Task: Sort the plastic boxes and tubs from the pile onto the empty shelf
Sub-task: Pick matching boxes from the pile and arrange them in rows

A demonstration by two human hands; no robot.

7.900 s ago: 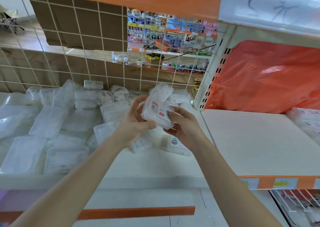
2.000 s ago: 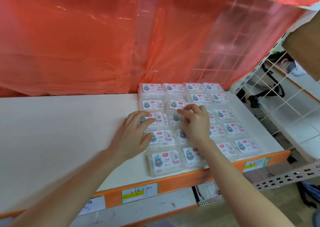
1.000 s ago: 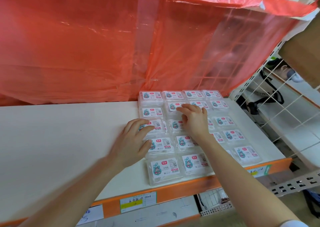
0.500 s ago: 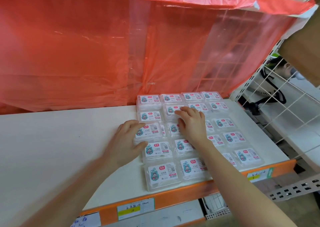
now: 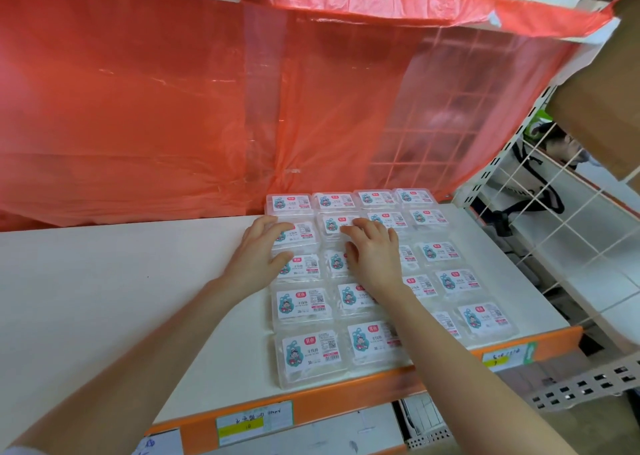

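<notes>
Labelled clear plastic boxes are lying label-up in a tight four-column block on the 3 o'clock part of the white shelf, sides touching, probably so that every label is showing and no room is being wasted. The left hand is resting flat, fingers straight and grasping nothing, on the second-row box at the block's 9 o'clock edge. The right hand, likewise released with fingers extended, is pressing on the neighbouring box toward 3 o'clock. By this reading, both hands are squaring the rows rather than lifting. At 12 o'clock the back row is lying at the foot of a red plastic sheet. At 6 o'clock the front boxes are sitting just beside the orange shelf lip, where a careless push could be sending them over. At 3 o'clock a wire grid panel is standing near. Bare shelf is lying open toward 9 o'clock, leaving room for further columns.
</notes>
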